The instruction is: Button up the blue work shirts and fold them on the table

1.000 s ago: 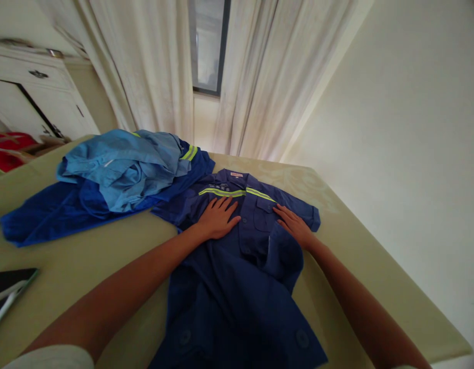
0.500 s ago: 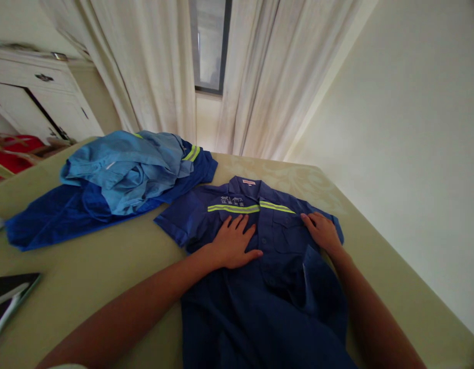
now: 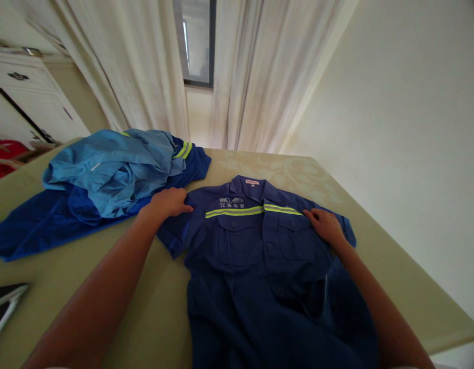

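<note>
A dark blue short-sleeved work shirt (image 3: 244,246) lies front up, its collar at the far end. A yellow-and-grey reflective strip crosses the chest, with pale lettering above it. My left hand (image 3: 168,202) is on the sleeve at the left, fingers curled round the cloth and thumb pointing right. At the opposite side my right hand (image 3: 326,225) has its fingers bent on the cloth where sleeve meets chest, just past the strip's end; its fingertips are partly hidden. The shirt's lower right front is folded up in a loose flap.
Light blue and darker blue garments (image 3: 117,169) lie heaped on the table (image 3: 106,261) at the left. A dark device with a white cable (image 3: 6,302) is at the lower left edge. Behind are curtains (image 3: 144,66) and a white cabinet (image 3: 25,102); a wall (image 3: 406,128) rises at the right.
My left hand has left the shirt's chest and moved left to the sleeve, its spread fingers now curled. My right hand stays near the other sleeve. The view has shifted slightly.
</note>
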`<state>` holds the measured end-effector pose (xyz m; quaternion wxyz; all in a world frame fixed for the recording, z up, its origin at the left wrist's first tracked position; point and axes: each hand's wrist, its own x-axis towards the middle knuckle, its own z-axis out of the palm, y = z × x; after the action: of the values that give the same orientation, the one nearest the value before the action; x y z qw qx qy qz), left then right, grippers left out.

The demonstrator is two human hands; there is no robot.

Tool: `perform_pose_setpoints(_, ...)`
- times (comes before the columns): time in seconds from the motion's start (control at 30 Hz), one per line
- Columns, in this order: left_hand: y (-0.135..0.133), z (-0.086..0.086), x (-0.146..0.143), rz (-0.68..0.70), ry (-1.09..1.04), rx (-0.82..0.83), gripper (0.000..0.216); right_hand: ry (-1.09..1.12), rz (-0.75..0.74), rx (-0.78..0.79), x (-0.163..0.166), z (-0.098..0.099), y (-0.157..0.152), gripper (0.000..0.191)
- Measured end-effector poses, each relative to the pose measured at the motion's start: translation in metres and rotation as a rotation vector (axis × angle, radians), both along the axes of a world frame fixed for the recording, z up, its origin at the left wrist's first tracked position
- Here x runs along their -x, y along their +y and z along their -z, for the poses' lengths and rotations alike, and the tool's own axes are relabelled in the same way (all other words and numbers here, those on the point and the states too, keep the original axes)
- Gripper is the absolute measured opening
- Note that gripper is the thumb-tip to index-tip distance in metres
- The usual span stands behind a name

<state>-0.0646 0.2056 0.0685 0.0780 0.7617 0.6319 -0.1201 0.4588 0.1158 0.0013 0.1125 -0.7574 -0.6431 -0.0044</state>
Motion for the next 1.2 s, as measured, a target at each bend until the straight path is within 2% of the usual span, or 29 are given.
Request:
perform_pose_setpoints(0.13,0.01,0.007,0.003,0.073,-0.092,-0.004,0.035,0.048,-0.006,-0.013,-0.003,-0.003,0.001,0.054)
perform_pose_setpoints(0.23,0.013,0.0,0.01,0.145,-0.228,-0.09,0.033,0.099,-0.082,-0.065,-0.003,-0.002,0.003,0.053)
perform_pose_setpoints(0.37,0.006,-0.026,0.024,0.078,-0.339,-0.261,0.034,0.046,-0.217,-0.073,0.006,0.011,0.01,0.056)
perform_pose_setpoints(0.47,0.004,-0.052,0.033,-0.018,-0.294,-0.379,0.037,-0.05,-0.176,0.006,0.017,0.023,0.023,0.061)
perform_pose_setpoints(0.57,0.017,-0.075,0.036,-0.112,-0.238,-0.456,0.041,-0.104,-0.155,0.068,0.028,0.027,0.046,0.064)
perform_pose_setpoints(0.63,0.03,-0.083,0.034,-0.119,-0.155,-0.541,0.037,-0.115,-0.137,0.094,0.035,0.025,0.066,0.066)
perform_pose_setpoints(0.7,0.038,-0.083,0.026,-0.049,-0.053,-0.659,0.035,-0.11,-0.117,0.111,0.042,0.022,0.086,0.067)
perform_pose_setpoints(0.8,0.031,-0.059,0.001,0.092,-0.073,-0.72,0.038,-0.083,-0.104,0.116,0.05,0.019,0.113,0.067)
perform_pose_setpoints(0.93,-0.009,0.009,-0.034,0.219,-0.255,-0.495,0.047,-0.007,-0.117,0.08,0.049,0.021,0.133,0.066)
perform_pose_setpoints(1.0,-0.027,0.045,-0.04,0.276,-0.3,-0.427,0.057,0.044,-0.125,0.043,0.045,0.022,0.137,0.064)
perform_pose_setpoints(1.07,-0.035,0.071,-0.037,0.316,-0.343,-0.374,0.062,0.098,-0.132,-0.005,0.042,0.022,0.137,0.06)
perform_pose_setpoints(1.13,-0.032,0.083,-0.032,0.335,-0.371,-0.326,0.064,0.16,-0.134,-0.069,0.042,0.021,0.135,0.057)
perform_pose_setpoints(1.2,-0.024,0.085,-0.028,0.34,-0.377,-0.287,0.065,0.223,-0.117,-0.162,0.045,0.017,0.129,0.057)
